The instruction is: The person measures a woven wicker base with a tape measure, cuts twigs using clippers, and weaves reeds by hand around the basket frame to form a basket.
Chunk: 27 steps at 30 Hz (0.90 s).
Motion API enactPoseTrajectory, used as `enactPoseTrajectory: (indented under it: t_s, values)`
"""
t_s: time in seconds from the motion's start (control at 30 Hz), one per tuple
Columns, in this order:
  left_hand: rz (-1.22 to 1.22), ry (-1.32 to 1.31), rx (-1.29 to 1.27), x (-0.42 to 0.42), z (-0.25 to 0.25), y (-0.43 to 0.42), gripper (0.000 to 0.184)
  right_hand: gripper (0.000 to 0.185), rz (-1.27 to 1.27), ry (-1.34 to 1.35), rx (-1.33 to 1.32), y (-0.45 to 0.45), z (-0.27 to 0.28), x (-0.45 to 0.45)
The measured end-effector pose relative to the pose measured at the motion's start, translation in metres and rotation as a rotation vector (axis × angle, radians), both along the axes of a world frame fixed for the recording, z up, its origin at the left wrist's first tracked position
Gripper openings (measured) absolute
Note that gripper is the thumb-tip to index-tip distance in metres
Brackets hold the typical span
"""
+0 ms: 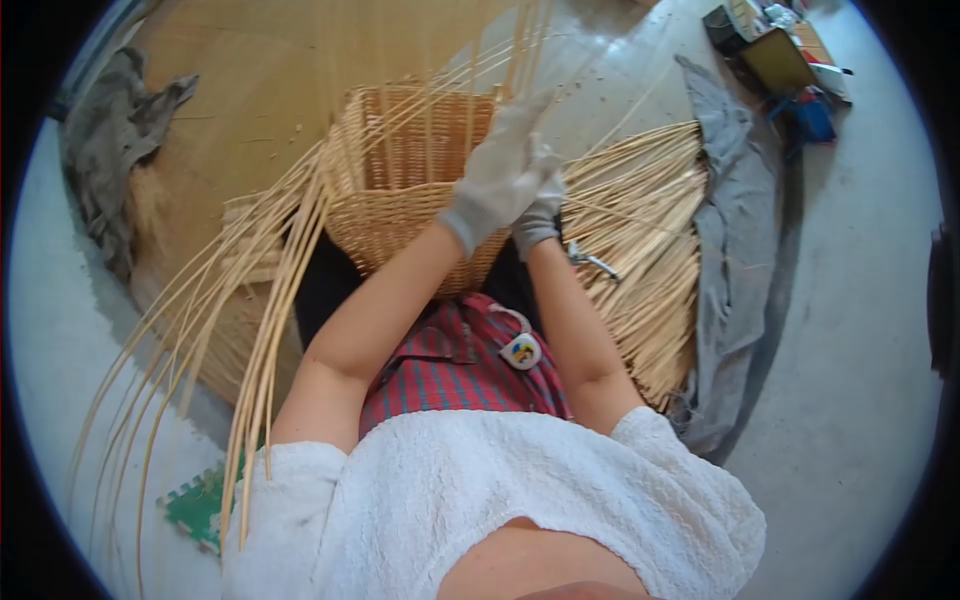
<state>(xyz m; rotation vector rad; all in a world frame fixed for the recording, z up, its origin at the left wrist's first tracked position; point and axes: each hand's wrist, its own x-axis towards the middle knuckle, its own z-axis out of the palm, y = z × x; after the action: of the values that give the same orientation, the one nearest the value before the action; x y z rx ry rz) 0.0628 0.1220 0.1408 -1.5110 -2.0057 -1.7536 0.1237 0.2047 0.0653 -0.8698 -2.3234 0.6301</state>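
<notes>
A square woven wicker basket [385, 222] stands between my knees, with long loose canes [265, 340] fanning from its left side and more canes rising from its far rim. Over the basket's right corner, my gloved left hand [542, 195] is close behind my gloved right hand. My gloved right hand [498, 165] overlaps it, and its fingers are smeared by motion. Whether either hand holds a cane cannot be made out.
A thick bundle of cut canes [650, 240] lies at the right on a grey cloth [740, 240]. On it rests a small metal tool [598, 262]. Boxes [778, 62] stand at the upper right. Another grey cloth [115, 140] lies at the left, near a green mat [200, 505].
</notes>
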Motion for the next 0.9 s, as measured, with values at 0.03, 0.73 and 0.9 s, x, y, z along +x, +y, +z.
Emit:
enactPoseTrajectory:
  t_s: [0.03, 0.73, 0.9]
  values:
    - [-0.041, -0.182, -0.037, -0.002, -0.018, -0.034, 0.042, 0.014, -0.124, -0.088, -0.024, 0.004, -0.008, -0.003]
    - [0.310, -0.708, -0.296, -0.057, 0.005, -0.234, 0.055, 0.040, 1.411, 0.235, 0.009, -0.202, 0.080, -0.005]
    - [-0.033, -0.373, 0.089, -0.072, 0.007, -0.249, 0.048, 0.023, 1.191, 0.012, 0.153, -0.183, 0.099, -0.030]
